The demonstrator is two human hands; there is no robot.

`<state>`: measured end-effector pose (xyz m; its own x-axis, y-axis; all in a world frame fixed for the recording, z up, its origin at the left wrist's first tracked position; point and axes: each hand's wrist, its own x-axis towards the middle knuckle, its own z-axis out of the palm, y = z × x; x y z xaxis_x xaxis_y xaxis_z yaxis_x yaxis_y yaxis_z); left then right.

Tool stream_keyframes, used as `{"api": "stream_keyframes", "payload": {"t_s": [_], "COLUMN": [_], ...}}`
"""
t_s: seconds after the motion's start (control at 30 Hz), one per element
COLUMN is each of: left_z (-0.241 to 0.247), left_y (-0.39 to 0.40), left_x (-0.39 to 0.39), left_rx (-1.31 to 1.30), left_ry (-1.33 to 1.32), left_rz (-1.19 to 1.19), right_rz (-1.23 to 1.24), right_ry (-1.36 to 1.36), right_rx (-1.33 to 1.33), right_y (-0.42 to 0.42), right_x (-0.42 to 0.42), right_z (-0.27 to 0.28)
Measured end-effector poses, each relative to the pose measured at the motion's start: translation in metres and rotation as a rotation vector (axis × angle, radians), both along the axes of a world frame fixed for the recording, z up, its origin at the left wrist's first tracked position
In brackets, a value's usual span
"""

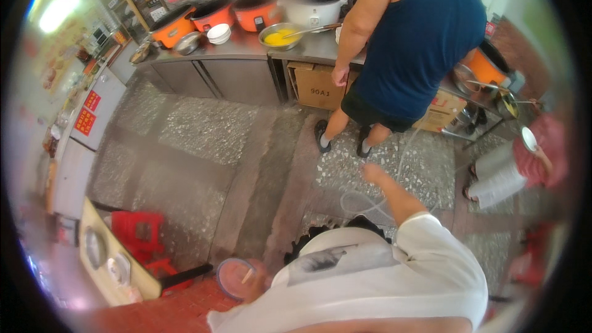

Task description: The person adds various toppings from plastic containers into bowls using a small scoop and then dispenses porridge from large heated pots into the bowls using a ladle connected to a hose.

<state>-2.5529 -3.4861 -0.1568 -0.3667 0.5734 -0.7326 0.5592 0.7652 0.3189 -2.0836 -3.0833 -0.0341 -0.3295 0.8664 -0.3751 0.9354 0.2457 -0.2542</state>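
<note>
My left hand (257, 282) is at the lower middle, against a round blue-rimmed container (233, 279), and its fingers are around the container's near side. A short pale stick (247, 275) lies across the rim; blur hides what it is and what the container holds. My right hand (372, 173) hangs in front of me above the speckled floor, blurred, its fingers curled in and nothing seen in them. Beyond, on a steel counter (247, 51), stand a metal bowl of yellow food (280, 37) with a ladle (310, 30) in it and a stack of white bowls (218, 33).
A person in a blue tank top (416, 51) stands at the counter before me. Another person in a pink top (545, 148) holds a white bowl at the right. Orange cookers (173, 30) line the counter. A clear hose (365, 203) loops on the floor. Red stools (138, 233) and a table (92, 282) are lower left.
</note>
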Motion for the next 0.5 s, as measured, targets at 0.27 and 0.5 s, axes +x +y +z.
{"api": "stream_keyframes", "payload": {"t_s": [0.27,0.5], "left_z": [0.000,0.009], "left_y": [0.006,0.106], "left_x": [-0.003,-0.039], "left_rx": [-0.059,0.096], "left_ry": [-0.070,0.000], "left_rz": [0.009,0.290], "right_rz": [-0.838,-0.999], "right_ry": [-0.101,0.444], "right_rx": [-0.509,-1.028], "right_y": [-0.178,-0.150], "right_x": [0.148,0.036], "right_z": [-0.035,-0.055]}}
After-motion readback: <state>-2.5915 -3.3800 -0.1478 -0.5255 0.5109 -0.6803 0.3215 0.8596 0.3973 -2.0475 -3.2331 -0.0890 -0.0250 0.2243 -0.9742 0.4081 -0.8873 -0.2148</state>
